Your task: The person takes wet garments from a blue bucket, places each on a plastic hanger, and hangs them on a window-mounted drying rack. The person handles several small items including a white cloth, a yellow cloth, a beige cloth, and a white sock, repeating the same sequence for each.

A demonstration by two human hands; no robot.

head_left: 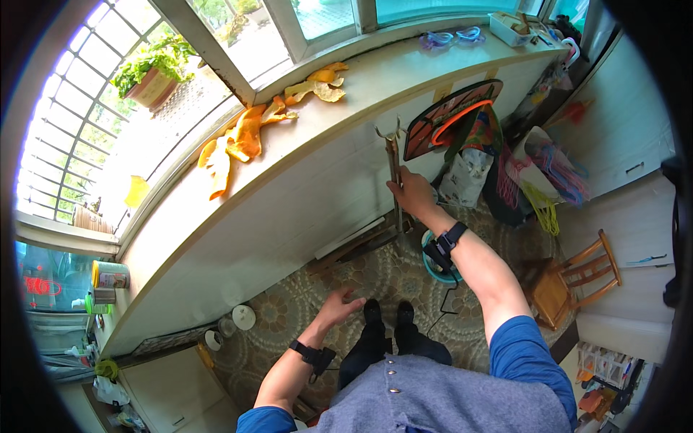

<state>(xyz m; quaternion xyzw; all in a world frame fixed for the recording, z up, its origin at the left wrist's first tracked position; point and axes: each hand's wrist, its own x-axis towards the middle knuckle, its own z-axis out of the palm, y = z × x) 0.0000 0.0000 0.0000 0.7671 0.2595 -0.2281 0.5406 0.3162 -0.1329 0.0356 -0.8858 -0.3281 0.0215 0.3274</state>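
Observation:
My right hand (415, 193) is closed around a slim upright pole (393, 160) with a forked metal hook at its top. The pole's lower part runs down beside the white wall under the sill. My left hand (341, 307) hangs low over the patterned floor, fingers spread and holding nothing. Just right of the pole, a mini basketball backboard with an orange rim (462, 119) leans against the wall. Below my right wrist, a light blue basin (431, 268) is partly hidden by my arm.
Orange peels (245, 137) lie along the curved windowsill (375, 94). A white plastic box (509, 29) stands at its far right end, cans (110, 275) at its left. Bags and colourful cords (534, 169) crowd the right corner. A small wooden chair (574, 281) stands on the right.

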